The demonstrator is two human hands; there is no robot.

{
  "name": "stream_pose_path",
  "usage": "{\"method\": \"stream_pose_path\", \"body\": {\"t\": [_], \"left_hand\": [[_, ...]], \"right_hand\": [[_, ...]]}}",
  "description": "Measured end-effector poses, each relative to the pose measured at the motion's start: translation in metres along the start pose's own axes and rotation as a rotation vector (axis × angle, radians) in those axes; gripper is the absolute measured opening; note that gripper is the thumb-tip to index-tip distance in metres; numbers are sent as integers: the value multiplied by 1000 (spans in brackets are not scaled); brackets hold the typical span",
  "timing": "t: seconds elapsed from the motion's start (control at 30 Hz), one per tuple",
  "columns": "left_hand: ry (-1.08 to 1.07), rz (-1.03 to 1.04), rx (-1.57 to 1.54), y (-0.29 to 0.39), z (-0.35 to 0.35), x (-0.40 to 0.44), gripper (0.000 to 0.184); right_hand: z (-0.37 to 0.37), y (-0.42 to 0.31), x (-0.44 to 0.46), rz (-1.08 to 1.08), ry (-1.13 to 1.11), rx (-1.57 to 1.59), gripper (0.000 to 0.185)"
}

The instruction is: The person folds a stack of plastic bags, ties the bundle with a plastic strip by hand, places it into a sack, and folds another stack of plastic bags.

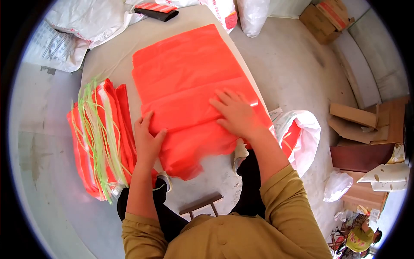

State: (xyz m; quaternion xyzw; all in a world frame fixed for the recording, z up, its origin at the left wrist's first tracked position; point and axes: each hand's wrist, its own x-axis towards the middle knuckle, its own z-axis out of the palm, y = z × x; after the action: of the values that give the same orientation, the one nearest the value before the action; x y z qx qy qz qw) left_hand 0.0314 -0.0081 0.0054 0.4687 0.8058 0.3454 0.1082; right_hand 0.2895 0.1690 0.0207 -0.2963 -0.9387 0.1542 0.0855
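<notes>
Bright red plastic sheeting (185, 64), folded or stacked in layers, lies on the table and hangs over its near edge, where the lower end is blurred. My left hand (148, 137) rests at its left edge, thumb and fingers apart. Further right, my right hand (237, 115) lies on the sheeting with fingers spread, slightly blurred. Neither palm's underside can be seen. To the left of my left hand is a pile of folded red and white plastic (118, 125), with green strips (95, 134) draped across it.
White sacks (86, 21) and a black item with a red-striped part (157, 12) sit at the table's far end. On the right stands an open white sack (304, 134) holding red material. Cardboard boxes (371, 125) line the right side. A stool (201, 205) is below; another person (360, 237) sits lower right.
</notes>
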Motion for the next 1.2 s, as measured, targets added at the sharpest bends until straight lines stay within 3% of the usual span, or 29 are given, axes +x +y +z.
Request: {"method": "stream_pose_path", "body": {"t": [0.13, 0.23, 0.33, 0.43, 0.73, 0.93, 1.13, 1.2], "left_hand": [[-24, -12, 188, 30, -6, -5, 65], [63, 134, 503, 35, 0, -7, 63], [-4, 313, 588, 29, 8, 1, 58], [-26, 308, 454, 36, 15, 3, 56], [-98, 456, 468, 56, 38, 11, 57], [-2, 391, 430, 68, 48, 15, 57], [172, 446, 430, 51, 54, 22, 38], [119, 409, 428, 57, 45, 19, 35]], "right_hand": [[0, 12, 3, -70, 140, -106, 58], [1, 6, 8, -114, 130, -102, 55], [1, -3, 8, -48, 54, -108, 55], [6, -7, 7, -38, 90, -119, 55], [9, -7, 16, -45, 168, -115, 55], [7, -6, 22, -43, 182, -102, 40], [-16, -29, 20, -76, -14, -185, 28], [-15, -25, 17, -78, 179, -160, 18]]}}
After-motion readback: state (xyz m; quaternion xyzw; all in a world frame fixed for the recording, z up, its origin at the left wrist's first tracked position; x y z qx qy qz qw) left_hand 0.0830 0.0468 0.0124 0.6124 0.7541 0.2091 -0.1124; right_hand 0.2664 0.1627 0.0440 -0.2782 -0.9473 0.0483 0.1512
